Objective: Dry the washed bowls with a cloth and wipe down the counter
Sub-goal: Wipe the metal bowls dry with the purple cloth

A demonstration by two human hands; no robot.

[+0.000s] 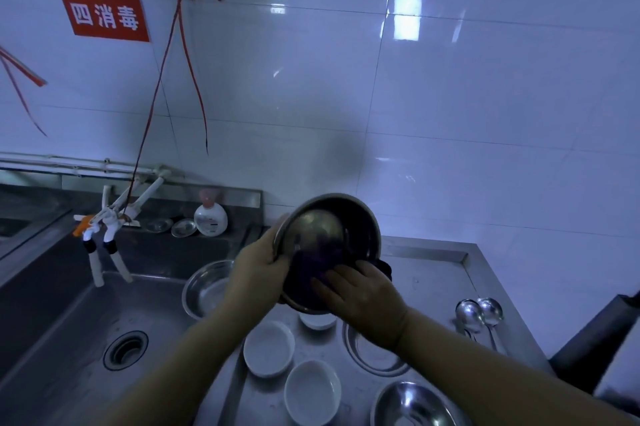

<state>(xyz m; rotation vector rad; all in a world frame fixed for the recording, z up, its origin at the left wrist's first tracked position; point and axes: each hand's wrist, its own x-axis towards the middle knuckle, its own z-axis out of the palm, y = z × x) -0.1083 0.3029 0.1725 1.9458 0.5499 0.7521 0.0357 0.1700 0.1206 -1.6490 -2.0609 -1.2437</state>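
The steel bowl [329, 245] tilts, mouth facing near — left hand [258, 273] grips its rim, right hand [360, 301] presses a dark cloth [382, 268] inside — above the steel counter [429, 273], white tiled wall [450, 96] behind.

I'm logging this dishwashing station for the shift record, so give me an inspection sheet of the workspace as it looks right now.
Surface: steel counter right of the sink; wetness cannot be told.
Job's things: steel bowl held tilted above the counter; dark cloth inside it, spilling over the rim.
Clutter: white dishes, steel bowls, two spoons, soap bottle.
Hands: left hand grips the bowl's rim; right hand presses the cloth into the bowl.
Cables: red cords hang down the wall to the taps.
Surroundings: white tiled wall, red sign.
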